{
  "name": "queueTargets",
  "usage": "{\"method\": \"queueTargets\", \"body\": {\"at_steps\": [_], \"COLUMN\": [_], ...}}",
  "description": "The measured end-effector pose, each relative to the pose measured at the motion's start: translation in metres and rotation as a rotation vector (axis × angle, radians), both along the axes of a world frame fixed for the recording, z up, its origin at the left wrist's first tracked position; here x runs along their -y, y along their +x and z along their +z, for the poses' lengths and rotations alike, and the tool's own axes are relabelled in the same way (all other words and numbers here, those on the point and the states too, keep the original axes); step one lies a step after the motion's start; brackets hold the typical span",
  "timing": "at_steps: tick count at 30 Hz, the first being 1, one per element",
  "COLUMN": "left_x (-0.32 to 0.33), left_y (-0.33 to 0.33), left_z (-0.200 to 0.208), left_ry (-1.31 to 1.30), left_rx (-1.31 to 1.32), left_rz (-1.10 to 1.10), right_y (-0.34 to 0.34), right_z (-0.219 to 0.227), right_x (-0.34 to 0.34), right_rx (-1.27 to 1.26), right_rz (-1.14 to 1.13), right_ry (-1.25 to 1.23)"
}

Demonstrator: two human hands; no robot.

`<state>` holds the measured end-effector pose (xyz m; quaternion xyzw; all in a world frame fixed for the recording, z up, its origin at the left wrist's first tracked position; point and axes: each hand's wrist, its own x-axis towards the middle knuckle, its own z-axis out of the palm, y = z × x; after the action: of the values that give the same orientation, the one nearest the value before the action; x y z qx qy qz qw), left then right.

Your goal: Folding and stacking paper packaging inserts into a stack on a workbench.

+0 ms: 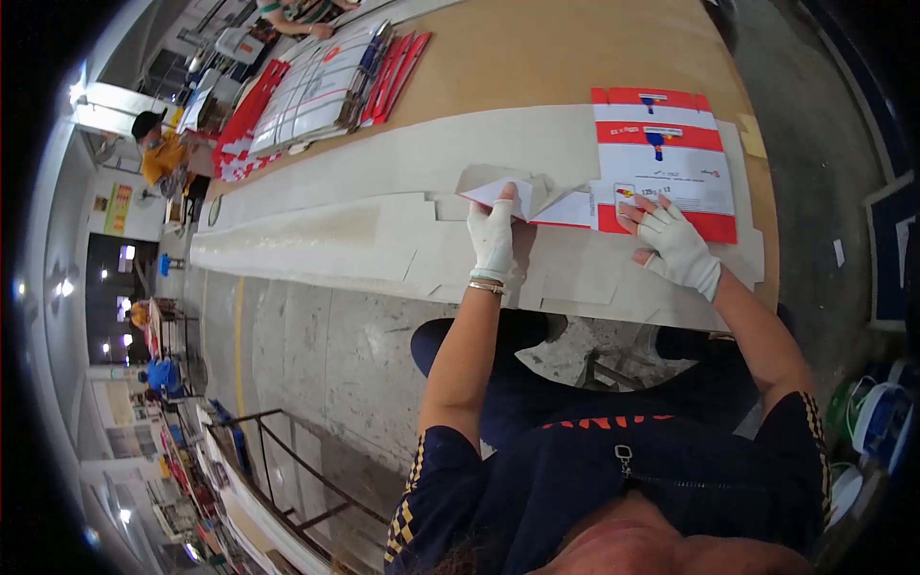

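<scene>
A flat red and white printed carton blank [685,192] lies on the grey board covering the table. My left hand [491,235], in a white fingerless glove, pinches a folded-up white and grey flap [517,196] at the carton's left end, thumb on top. Part of the flap is bent over, so its join with the carton is partly hidden. My right hand [678,244], gloved the same way, rests on the carton's lower left part with its fingers spread and holds nothing.
A strapped stack of printed flat cartons [321,91] stands at the far left of the brown table [517,57], red pieces beside it. Another person's hand [321,31] is beyond it. A person in yellow [165,161] is further left. The table's near edge runs before my legs.
</scene>
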<state>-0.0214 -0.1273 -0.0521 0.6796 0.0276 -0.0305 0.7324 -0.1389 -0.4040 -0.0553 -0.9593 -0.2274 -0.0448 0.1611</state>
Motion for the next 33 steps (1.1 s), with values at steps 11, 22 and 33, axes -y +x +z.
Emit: {"method": "queueTargets", "body": {"at_steps": [11,22,33], "left_x": [0.009,0.031,0.037], "left_y": [0.003,-0.011,-0.023], "left_z": [-0.011,-0.009,-0.005], "left_ry": [1.0,1.388,1.517], "left_rx": [0.978,0.903,0.797], "left_rz": [-0.585,-0.699,-0.636], "right_y": [0.0,0.004,0.001], "right_z": [0.003,-0.014,-0.026], "right_x": [0.011,0.007,0.003], "right_rx": [0.174,0.324,0.355], "right_rz": [-0.002,-0.005,-0.004], "right_ry": [-0.15,-0.417,-0.421]}}
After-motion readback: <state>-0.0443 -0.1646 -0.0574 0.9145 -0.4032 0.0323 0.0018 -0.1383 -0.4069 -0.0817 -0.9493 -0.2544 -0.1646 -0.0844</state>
